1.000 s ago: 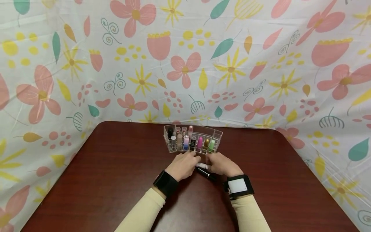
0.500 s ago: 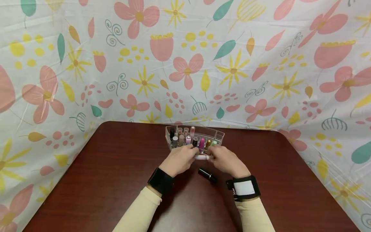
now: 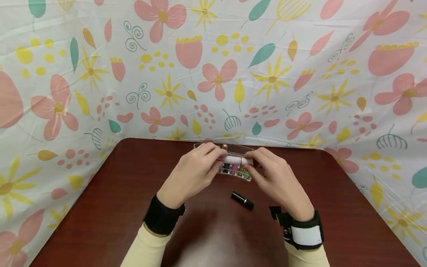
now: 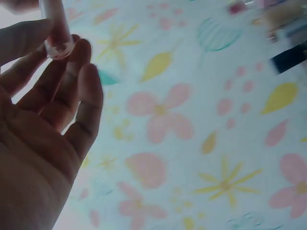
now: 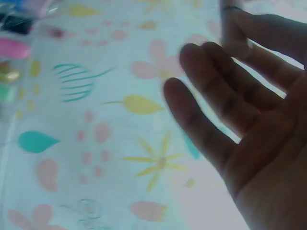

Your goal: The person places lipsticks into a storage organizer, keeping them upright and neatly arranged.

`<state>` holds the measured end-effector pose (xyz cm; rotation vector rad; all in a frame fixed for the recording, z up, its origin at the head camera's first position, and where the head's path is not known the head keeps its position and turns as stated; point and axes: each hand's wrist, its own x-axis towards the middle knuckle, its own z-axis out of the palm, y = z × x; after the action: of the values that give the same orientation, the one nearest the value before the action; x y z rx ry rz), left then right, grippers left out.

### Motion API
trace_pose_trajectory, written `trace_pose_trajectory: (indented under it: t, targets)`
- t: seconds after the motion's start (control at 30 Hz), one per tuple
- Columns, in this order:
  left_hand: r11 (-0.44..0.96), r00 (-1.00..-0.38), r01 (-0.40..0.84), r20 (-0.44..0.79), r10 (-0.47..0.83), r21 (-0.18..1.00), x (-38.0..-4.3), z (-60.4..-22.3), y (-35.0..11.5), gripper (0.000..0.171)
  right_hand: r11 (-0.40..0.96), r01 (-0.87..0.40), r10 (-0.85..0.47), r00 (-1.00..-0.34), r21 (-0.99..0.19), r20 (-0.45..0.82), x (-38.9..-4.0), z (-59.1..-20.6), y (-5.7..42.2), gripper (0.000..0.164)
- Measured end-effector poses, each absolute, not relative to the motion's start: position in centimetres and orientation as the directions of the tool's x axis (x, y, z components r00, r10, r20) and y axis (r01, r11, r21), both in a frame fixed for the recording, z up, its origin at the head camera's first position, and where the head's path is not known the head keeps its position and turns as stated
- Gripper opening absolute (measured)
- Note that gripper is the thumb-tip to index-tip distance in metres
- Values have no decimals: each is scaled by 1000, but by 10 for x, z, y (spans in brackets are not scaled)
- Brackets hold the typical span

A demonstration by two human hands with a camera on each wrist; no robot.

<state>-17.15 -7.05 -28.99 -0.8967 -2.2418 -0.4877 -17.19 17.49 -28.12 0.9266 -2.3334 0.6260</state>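
Both hands hold a pale pink lipstick tube (image 3: 232, 160) level in the air, in front of a clear plastic lipstick organizer (image 3: 237, 175). My left hand (image 3: 191, 170) pinches one end between thumb and fingers. At the other end, my right hand (image 3: 278, 178) pinches with thumb and index finger. A thin dark ring circles the tube near the right hand. In the left wrist view, the tube (image 4: 58, 29) shows a clear end. The right wrist view has the remaining right-hand fingers (image 5: 216, 110) extended. Both hands partly hide the organizer.
A black lipstick (image 3: 242, 200) lies on its side on the dark red-brown table (image 3: 110, 207), between the forearms. Several colored lipsticks stand in the organizer, a magenta one (image 3: 234, 169) among them. Behind the table hangs a flower-print cloth (image 3: 213, 44).
The hands have lifted the pale pink tube from the table beside the black lipstick up to in front of the organizer and closer to the camera. The black lipstick stays on the table.
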Motion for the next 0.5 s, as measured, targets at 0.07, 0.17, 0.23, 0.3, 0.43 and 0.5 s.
trace_pose_trajectory:
  t: [0.07, 0.17, 0.23, 0.3, 0.43, 0.5]
  targets:
    - [680, -493, 730, 746, 448, 74, -161, -279, -72, 17, 602, -772, -458, -542, -202, 705, -163, -273, 174, 26]
    - [649, -416, 759, 808, 418, 55, -147, -266, -72, 17, 536, -820, -423, -467, -201, 777, -151, -263, 172, 29]
    - [613, -365, 788, 842, 396, 53, -138, -259, -72, 17, 497, -842, -388, -432, -210, 814, -144, -257, 170, 27]
    - [568, -324, 821, 866, 380, 58, -131, -254, -71, 18, 454, -862, -349, -403, -223, 846, -137, -252, 168, 23]
    - [487, -272, 871, 891, 363, 67, -122, -248, -69, 19, 375, -896, -276, -353, -238, 894, -126, -244, 164, 17]
    - [464, -260, 883, 896, 360, 70, -119, -246, -69, 19, 351, -906, -252, -334, -236, 908, -121, -240, 163, 17]
